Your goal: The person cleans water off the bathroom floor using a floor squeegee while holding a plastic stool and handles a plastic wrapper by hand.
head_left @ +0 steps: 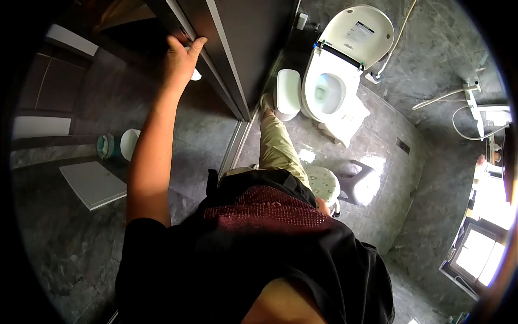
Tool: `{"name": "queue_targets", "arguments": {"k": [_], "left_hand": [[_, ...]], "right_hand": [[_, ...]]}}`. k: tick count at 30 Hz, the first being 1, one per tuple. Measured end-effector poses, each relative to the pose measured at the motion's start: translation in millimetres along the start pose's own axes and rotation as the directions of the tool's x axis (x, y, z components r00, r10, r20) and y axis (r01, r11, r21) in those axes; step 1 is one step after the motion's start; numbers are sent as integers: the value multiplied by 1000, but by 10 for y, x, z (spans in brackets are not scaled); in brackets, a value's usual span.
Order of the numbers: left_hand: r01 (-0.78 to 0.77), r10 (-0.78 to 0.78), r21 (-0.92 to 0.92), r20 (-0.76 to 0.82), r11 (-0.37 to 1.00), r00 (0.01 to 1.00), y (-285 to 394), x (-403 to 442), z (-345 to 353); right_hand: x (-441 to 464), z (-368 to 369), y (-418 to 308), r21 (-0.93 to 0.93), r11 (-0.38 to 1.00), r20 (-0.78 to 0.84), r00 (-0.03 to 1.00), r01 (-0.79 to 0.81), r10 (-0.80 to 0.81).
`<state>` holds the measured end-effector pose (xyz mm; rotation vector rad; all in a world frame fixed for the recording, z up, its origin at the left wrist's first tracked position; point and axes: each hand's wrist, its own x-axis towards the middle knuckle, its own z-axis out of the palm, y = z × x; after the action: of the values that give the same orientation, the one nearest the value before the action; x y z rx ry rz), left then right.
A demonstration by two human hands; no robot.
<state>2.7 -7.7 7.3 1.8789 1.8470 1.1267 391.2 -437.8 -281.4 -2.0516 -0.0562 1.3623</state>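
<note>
My left hand is raised at the edge of a dark sliding door, thumb and a finger pressed against the frame. A small white piece, like a cloth or tissue, pokes out from beneath this hand; the other fingers are hidden behind it. Only a sliver of my right hand shows, low beside my shirt, next to a round seat with a pale floral cover. Its fingers are mostly covered by my clothing, so I cannot tell whether it holds anything.
A toilet with its lid up stands ahead, a white bin at its left. A grey stool is on the shiny tiled floor. A shower hose hangs at right. Left of the doorway lies a white panel.
</note>
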Motion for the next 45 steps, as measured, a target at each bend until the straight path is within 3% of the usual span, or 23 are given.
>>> {"name": "queue_targets", "arguments": {"k": [2, 6, 9, 12, 14, 17, 19, 21, 24, 28, 30, 31, 32, 36, 38, 40, 41, 42, 43, 44, 45], "left_hand": [[-132, 134, 39, -71, 990, 988, -9, -1, 2], [-97, 95, -23, -75, 995, 993, -23, -4, 17], [-123, 122, -6, -78, 992, 989, 9, -16, -7], [-128, 128, 10, -97, 992, 987, -77, -2, 42], [-138, 134, -33, -96, 990, 986, -96, -3, 58], [-133, 129, -27, -104, 991, 986, -109, -11, 81], [-137, 133, -30, -107, 990, 985, -116, -11, 89], [-112, 101, -124, -93, 986, 991, -125, -5, 94], [7, -6, 4, -26, 1000, 1000, -115, 15, 60], [-141, 136, -47, -106, 989, 985, -168, 26, 101], [-154, 152, -5, -119, 988, 981, -138, 0, 80], [-77, 71, -65, -92, 995, 993, -91, -12, 58], [3, -10, -123, -56, 992, 998, -31, -39, 41], [87, -91, -99, -39, 991, 995, 77, -54, 5], [74, -82, -169, -39, 983, 996, 50, -56, 42], [40, -48, -111, -71, 993, 996, -124, -46, 90], [156, -161, -149, -24, 977, 987, -1, -44, 49], [275, -273, -181, 32, 944, 961, 109, -70, 21], [209, -221, -210, -36, 955, 975, 84, -76, 55], [243, -256, -215, -37, 946, 966, 83, -93, 76], [250, -263, -213, -33, 944, 964, 96, -100, 78]], "right_hand": [[102, 11, 4, -70, 997, 8, 1000, -17, 17], [241, -42, 11, -181, 983, 4, 999, -36, 37], [234, -17, -15, -6, 999, 18, 999, 39, -39], [-56, 75, -312, -10, 995, -4, 995, 95, -95], [-402, 199, -787, -68, 976, -181, 964, -209, 194], [151, -111, -186, -205, 979, -61, 998, -16, 4], [44, -65, -304, -272, 959, -9, 996, 84, -90], [-202, 37, -618, -227, 958, -173, 975, -176, 138], [257, -156, -135, -139, 984, -102, 990, -112, 98], [208, -273, -239, -319, 947, 47, 997, -38, 56], [26, -216, -488, -383, 912, -49, 989, -147, 139], [91, -226, -486, -400, 899, -76, 984, -179, 162], [419, -404, -139, -448, 891, 0, 997, -69, 77], [-46, -540, -719, -302, 952, 163, 981, -51, 104], [-296, -638, -1058, -496, 868, 69, 997, 3, 36], [-251, -805, -1045, -611, 790, -15, 999, -50, 51], [-248, -808, -1128, -693, 709, -118, 991, -130, 65], [-291, -859, -1285, -700, 704, -53, 992, -121, 118], [-294, -943, -1385, -709, 695, 7, 984, -119, 176], [-135, -1001, -1304, -701, 704, 19, 984, -111, 174], [40, -1079, -1079, -754, 651, -35, 995, -91, 98]]}}
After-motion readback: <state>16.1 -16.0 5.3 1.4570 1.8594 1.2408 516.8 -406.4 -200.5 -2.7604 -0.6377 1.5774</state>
